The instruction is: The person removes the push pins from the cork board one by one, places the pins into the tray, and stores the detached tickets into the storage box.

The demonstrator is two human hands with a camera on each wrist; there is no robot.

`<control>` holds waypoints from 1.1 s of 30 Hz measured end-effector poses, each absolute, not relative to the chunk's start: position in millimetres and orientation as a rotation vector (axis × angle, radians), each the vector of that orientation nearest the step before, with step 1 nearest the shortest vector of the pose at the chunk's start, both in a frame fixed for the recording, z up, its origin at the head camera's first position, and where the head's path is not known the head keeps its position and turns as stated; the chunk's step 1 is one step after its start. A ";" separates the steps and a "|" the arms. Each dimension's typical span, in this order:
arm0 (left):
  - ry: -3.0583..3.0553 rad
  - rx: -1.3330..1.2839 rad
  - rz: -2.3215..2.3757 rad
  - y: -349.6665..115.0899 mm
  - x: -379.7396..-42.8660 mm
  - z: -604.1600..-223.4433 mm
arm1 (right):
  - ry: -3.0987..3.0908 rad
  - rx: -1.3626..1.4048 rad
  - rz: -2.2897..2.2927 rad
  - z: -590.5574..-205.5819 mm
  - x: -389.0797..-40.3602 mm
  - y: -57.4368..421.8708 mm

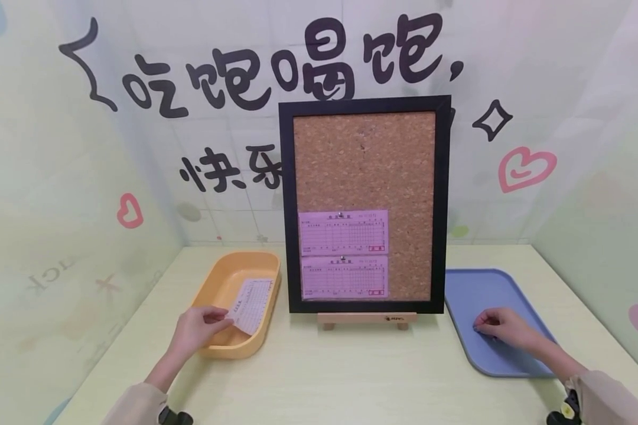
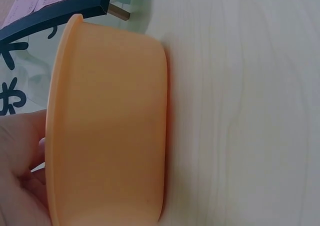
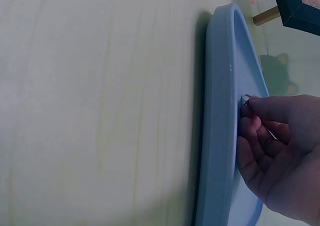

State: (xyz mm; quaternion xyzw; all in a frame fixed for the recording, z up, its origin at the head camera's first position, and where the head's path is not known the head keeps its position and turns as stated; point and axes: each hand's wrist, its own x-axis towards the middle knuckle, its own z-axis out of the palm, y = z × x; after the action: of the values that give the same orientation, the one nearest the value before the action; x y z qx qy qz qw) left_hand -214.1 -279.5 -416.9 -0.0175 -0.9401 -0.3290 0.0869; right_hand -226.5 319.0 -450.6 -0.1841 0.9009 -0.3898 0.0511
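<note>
At the near left of the orange bin (image 1: 220, 349), my left hand (image 1: 199, 326) pinches the corner of a printed paper form (image 1: 256, 301), which lies tilted inside the bin. In the left wrist view the bin's outer wall (image 2: 110, 121) hides the form and most of the fingertips. Over the blue tray (image 1: 470, 289) is my right hand (image 1: 505, 327). Its thumb and forefinger pinch a small silvery thumbtack (image 3: 245, 99), while the other fingers are curled beneath.
A black-framed cork board (image 1: 367, 165) stands between bin and tray on a small wooden easel (image 1: 358, 317). Two pink forms, an upper one (image 1: 342, 236) and a lower one (image 1: 342, 280), are tacked to its lower left. A printed backdrop (image 1: 234, 224) rises behind the table (image 1: 351, 372).
</note>
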 end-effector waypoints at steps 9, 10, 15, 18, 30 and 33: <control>-2.800 -0.024 -0.994 -280.7 -213.0 -413.6 | 2.711 -0.537 -1.203 -446.0 -225.1 318.2; -2.800 -0.025 -0.997 -280.3 -213.8 -413.3 | 2.708 -0.543 -1.209 -444.8 -225.2 318.3; -2.786 -0.055 -1.028 -271.9 -218.9 -407.8 | 2.717 -0.627 -1.226 -437.2 -228.2 318.9; -2.780 -0.089 -1.020 -263.3 -223.7 -403.2 | 2.745 -0.665 -1.209 -429.4 -230.9 317.8; -2.575 -0.213 -1.179 -215.8 -248.9 -385.6 | 2.793 -0.652 -1.167 -393.8 -241.5 305.2; -2.467 -0.260 -1.238 -201.9 -253.9 -379.7 | 2.805 -0.636 -1.153 -386.4 -243.8 300.6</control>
State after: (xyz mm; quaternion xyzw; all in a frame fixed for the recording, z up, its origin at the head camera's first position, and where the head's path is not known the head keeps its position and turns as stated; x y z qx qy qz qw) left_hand -253.9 -201.9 -379.7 -0.0923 -0.8747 -0.4389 0.1836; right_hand -243.8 300.6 -386.4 -0.2052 0.9050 -0.3719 0.0214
